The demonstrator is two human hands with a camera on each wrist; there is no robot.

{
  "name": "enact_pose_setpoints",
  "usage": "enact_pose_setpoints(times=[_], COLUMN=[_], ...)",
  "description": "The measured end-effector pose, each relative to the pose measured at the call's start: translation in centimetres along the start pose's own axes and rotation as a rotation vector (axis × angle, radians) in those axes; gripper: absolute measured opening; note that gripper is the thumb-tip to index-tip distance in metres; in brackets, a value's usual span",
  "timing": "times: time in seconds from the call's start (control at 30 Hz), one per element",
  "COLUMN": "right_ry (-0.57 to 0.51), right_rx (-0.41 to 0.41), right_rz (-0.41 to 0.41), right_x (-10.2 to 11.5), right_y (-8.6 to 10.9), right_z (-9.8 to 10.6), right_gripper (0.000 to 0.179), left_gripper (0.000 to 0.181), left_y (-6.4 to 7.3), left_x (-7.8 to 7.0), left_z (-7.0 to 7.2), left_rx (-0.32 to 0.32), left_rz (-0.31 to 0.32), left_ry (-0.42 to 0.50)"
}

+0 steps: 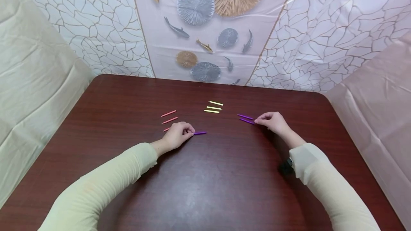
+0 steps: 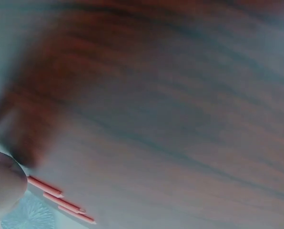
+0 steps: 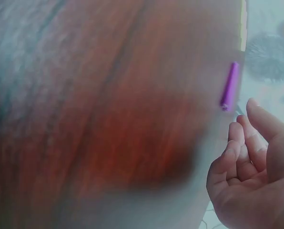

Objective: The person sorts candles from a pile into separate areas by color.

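My left hand (image 1: 177, 135) pinches one end of a purple candle (image 1: 200, 133) between thumb and fingertips, low over the dark table; in the left wrist view that candle is hidden. Under and beyond this hand lie red candles (image 1: 169, 120), one of them partly covered by the fingers; the left wrist view shows them as a slanted row (image 2: 63, 202). Two purple candles (image 1: 246, 121) lie side by side at the right. The fingertips of my right hand (image 1: 272, 121) are at the near one's right end. In the right wrist view its thumb stands apart from the fingers, with a purple candle (image 3: 229, 87) just beyond them.
Several yellow candles (image 1: 213, 108) lie close together at the middle back of the brown table (image 1: 199, 188). Behind the far edge hangs a patterned cloth (image 1: 205, 38). Pale fabric (image 1: 375, 81) hangs along both sides.
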State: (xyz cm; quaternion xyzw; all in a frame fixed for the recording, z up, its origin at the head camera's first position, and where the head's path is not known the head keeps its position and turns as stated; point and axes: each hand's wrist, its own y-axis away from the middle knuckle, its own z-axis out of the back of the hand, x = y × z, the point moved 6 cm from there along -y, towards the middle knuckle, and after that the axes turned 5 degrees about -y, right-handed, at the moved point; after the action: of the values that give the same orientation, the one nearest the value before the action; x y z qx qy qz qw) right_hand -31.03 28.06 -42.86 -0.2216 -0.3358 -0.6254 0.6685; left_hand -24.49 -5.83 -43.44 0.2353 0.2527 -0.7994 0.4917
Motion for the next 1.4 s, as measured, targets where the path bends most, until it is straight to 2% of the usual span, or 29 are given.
enact_pose_setpoints(times=[0.17, 0.33, 0.5, 0.6, 0.87, 1.0, 1.2, 1.4], right_ry=[-0.107, -0.196, -0.334, -0.422, -0.692, -0.762, -0.85, -0.873], right_rx=[-0.012, -0.018, -0.006, 0.005, 0.056, 0.089, 0.12, 0.154], right_rz=[-0.015, -0.039, -0.072, -0.102, -0.126, -0.123, -0.119, -0.104], right_x=[0.3, 0.6, 0.3, 0.1, 0.5, 0.5, 0.4, 0.2], right_y=[1.1, 2.2, 2.8, 3.4, 5.3, 6.0, 6.9, 7.6], right_z=[1.1, 1.7, 2.0, 2.1, 2.3, 2.1, 2.2, 2.1], right_gripper=[0.036, 0.04, 0.007, 0.022, 0.025, 0.027, 0.027, 0.027], left_gripper=[0.004, 0.004, 0.004, 0.005, 0.006, 0.007, 0.008, 0.007], left_y=[-1.0, -2.5, -4.3, -5.5, -8.4, -9.5, -10.6, -11.6], left_x=[-0.9, -2.4, -4.1, -5.1, -6.7, -7.2, -8.2, -8.7], left_z=[-0.6, -1.4, -2.7, -3.6, -5.6, -6.5, -7.6, -8.2], left_rx=[-0.011, 0.01, 0.036, 0.054, 0.121, 0.142, 0.147, 0.143], left_rz=[-0.034, -0.062, -0.099, -0.112, -0.084, -0.087, -0.118, -0.119], left_ry=[0.012, 0.014, 0.026, 0.021, 0.009, -0.036, -0.055, -0.06])
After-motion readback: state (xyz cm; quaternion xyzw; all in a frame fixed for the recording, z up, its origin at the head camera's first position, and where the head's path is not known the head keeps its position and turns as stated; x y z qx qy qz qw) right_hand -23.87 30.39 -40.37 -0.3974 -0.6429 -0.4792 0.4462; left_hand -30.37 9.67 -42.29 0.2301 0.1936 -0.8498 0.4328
